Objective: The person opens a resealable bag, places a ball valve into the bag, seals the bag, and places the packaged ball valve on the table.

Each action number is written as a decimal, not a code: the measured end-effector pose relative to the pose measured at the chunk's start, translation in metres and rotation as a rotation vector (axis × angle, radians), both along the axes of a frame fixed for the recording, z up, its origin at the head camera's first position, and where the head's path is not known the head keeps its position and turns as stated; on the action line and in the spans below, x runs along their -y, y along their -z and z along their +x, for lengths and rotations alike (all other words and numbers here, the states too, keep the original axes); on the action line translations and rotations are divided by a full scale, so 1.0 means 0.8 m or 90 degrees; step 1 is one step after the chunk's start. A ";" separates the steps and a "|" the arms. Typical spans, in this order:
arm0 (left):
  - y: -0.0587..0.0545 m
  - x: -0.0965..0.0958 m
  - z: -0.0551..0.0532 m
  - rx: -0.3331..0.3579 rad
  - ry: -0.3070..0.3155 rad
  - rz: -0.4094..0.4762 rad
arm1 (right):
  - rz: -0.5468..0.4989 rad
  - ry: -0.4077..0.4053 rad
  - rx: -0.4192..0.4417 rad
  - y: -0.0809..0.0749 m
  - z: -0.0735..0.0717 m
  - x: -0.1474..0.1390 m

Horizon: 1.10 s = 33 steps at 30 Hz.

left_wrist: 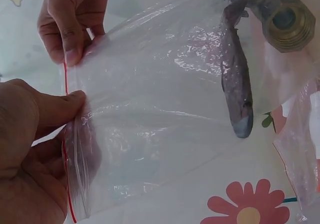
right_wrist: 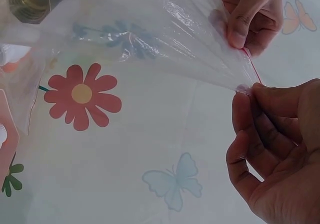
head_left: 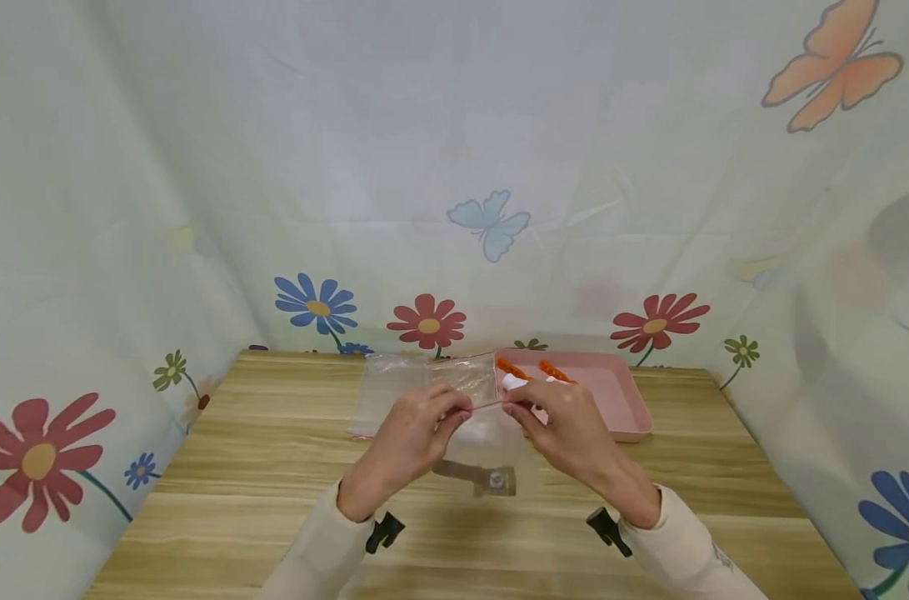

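Wood-grain table (head_left: 222,492) stretching left of left hand (head_left: 417,425) to its slanting side edge, leaving room there. Flat clear bags (head_left: 388,392) lying just beyond left hand. Both hands pinching clear bag (left_wrist: 150,94) by red-lined edge, right hand (head_left: 570,425) gripping near left. Metal fitting (left_wrist: 287,24) showing through bag, below and between hands; left wrist view revealing threaded mouth and grey handle (left_wrist: 237,79), head view leaving fitting dim. Pink tray (head_left: 622,408) sitting beyond right hand, holding orange pieces (head_left: 556,372); bare wood running rightward past tray.

left hand (head_left: 418,423) and right hand (head_left: 566,421) both pinch, near each other.
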State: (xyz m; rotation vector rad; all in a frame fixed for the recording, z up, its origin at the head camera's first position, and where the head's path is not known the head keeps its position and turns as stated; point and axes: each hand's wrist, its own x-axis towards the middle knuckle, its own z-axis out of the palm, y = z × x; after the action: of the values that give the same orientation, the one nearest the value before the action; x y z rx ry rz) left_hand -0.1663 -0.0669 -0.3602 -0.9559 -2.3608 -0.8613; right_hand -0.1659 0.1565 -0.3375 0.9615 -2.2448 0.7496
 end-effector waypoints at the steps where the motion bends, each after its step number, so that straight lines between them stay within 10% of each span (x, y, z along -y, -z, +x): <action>1: 0.000 0.000 0.000 0.000 -0.001 -0.001 | -0.001 0.000 0.000 0.000 0.000 0.000; 33: 0.007 0.013 0.004 0.070 -0.016 -0.024 | 0.002 0.018 0.009 0.006 0.003 -0.005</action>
State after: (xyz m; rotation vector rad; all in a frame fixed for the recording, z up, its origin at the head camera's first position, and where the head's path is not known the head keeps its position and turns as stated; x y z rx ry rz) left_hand -0.1628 -0.0772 -0.3655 -0.9128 -2.4851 -0.8833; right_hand -0.1638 0.1608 -0.3421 0.9270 -2.2670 0.7437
